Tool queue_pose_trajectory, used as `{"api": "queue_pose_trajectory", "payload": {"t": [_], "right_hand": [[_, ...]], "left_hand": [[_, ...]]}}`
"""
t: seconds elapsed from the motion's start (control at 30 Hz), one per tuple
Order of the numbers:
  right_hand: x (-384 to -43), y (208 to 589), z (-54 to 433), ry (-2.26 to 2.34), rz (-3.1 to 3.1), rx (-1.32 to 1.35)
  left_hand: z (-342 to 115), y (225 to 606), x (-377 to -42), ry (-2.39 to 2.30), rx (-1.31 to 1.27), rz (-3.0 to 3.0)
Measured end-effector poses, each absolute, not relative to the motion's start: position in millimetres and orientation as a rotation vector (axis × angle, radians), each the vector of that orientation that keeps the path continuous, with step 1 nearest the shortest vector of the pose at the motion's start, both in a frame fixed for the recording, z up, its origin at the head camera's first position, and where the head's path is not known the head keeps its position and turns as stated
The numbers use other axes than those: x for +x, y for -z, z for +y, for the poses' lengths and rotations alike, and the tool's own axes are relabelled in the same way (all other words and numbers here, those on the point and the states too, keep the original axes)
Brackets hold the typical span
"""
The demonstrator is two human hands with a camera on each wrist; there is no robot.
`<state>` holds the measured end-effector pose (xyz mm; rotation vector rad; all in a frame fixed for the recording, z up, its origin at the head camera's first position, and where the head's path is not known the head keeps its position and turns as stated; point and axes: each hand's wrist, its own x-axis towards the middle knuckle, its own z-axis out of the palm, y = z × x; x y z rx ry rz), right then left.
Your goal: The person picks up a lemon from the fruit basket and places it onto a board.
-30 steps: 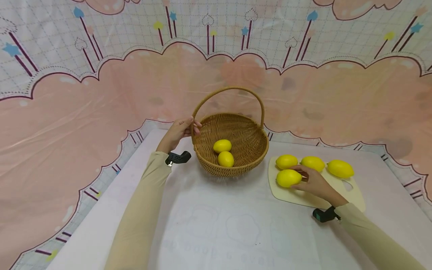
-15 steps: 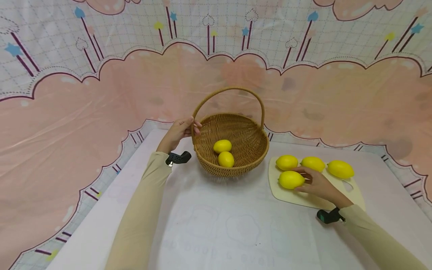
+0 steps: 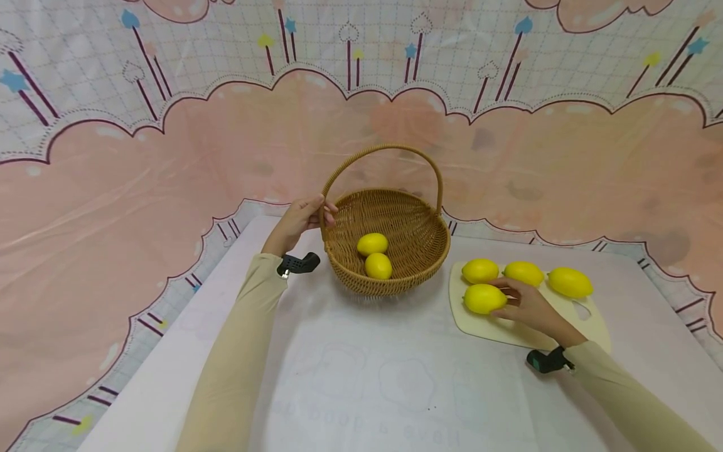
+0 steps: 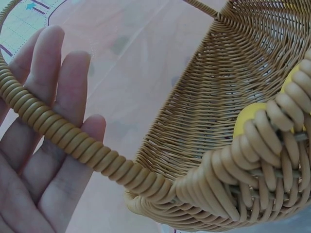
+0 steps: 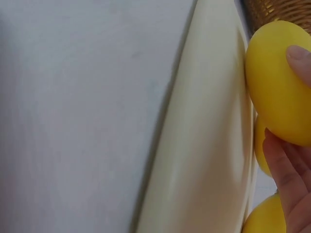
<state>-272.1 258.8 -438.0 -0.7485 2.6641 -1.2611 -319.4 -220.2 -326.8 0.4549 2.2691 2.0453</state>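
In the head view, a brown wicker basket [image 3: 390, 207] with a tall arched handle [image 3: 390, 147] stands at the middle back. My left hand [image 3: 299, 220] holds the handle at its left foot; in the left wrist view the fingers [image 4: 73, 87] lie behind the wrapped handle [image 4: 73, 141]. Two lemons, one at the back [image 3: 372, 244] and one in front [image 3: 378, 267], lie inside the basket. My right hand [image 3: 525, 307] pinches a lemon [image 3: 484, 299] between thumb and fingers, over the left part of a cream cutting board [image 3: 480, 328]. The right wrist view shows this lemon [image 5: 277, 82] close up.
Three more lemons sit in a row along the board's back: left [image 3: 480, 271], middle [image 3: 523, 274] and right [image 3: 570, 282]. The board has a handle hole at its right end. White cloth [image 3: 361, 376] covers the table, and a patterned pink curtain [image 3: 271, 144] hangs behind.
The right hand and its lemon shifted slightly right and nearer, then back slightly left and away. The left hand and the basket have stayed in place.
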Motion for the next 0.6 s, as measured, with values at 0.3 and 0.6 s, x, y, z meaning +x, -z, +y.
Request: {"api": "queue_pose_trajectory", "payload": {"t": [0.3,0.6], "right_hand": [[-272.6,438.7,254.2,1.215,2.673,-0.726],[-271.5,436.8,253.6,1.216,2.661,-0.742]], "left_hand": [[-219.4,326.0,-318.2,-2.04,0.412,2.269],[-220.2,326.5,-318.6,-2.055,0.424,2.26]]}}
